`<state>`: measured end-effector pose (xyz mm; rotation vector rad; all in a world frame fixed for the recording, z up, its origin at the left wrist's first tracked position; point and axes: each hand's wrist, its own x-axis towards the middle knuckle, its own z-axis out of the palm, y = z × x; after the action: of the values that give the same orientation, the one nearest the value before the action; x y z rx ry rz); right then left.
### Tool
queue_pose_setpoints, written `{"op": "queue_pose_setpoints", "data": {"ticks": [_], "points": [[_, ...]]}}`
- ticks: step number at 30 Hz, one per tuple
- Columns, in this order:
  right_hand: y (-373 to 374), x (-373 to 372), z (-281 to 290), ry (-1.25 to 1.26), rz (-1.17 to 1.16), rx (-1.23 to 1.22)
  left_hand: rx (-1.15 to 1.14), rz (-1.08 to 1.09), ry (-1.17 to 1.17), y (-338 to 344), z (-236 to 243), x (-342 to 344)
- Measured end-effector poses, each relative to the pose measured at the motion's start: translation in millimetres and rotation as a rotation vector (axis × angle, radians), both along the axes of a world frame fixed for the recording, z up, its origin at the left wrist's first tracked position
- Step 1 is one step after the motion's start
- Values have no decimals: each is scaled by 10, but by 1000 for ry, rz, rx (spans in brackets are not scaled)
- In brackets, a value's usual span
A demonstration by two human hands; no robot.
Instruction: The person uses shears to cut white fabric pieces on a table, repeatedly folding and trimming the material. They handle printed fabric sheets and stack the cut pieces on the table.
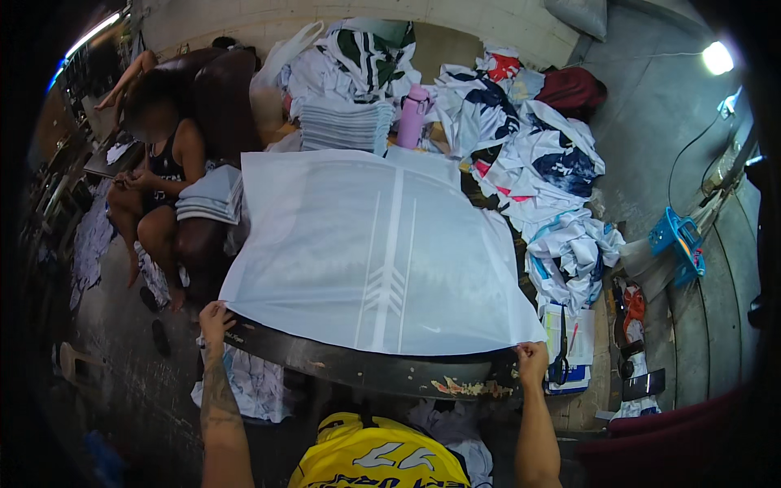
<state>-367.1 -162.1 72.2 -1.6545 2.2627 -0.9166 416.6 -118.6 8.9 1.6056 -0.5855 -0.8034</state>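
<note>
A large white sheet (325, 244), with a pale grey printed panel of stripes and chevrons, lies spread over a dark table (342, 358). My left hand (215, 319) pinches its near left corner at the table's front edge. At the near right corner, my right hand (533, 359) grips the sheet between thumb and fingers. Between both hands the near edge runs along the table's front, sagging a little in the middle. Whether the sheet is paper or cloth, I cannot tell.
Folded grey-white cloths (342, 126) are stacked at the back beside a pink bottle (413, 116). Heaped printed garments (557, 163) line the right side. Black scissors (561, 358) lie on papers near my right hand. Another person (175, 154) sits at the left beside a folded stack (211, 195).
</note>
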Motion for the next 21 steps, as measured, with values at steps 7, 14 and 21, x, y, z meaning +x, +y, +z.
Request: {"op": "queue_pose_setpoints", "data": {"ticks": [7, 14, 21], "points": [[539, 62, -351, 152, -77, 222, 79, 91, -247, 315, -473, 205], [782, 420, -12, 167, -111, 371, 410, -115, -998, 401, 247, -149], [-908, 1609, -107, 246, 263, 108, -65, -351, -1260, -2064, -340, -306]]}}
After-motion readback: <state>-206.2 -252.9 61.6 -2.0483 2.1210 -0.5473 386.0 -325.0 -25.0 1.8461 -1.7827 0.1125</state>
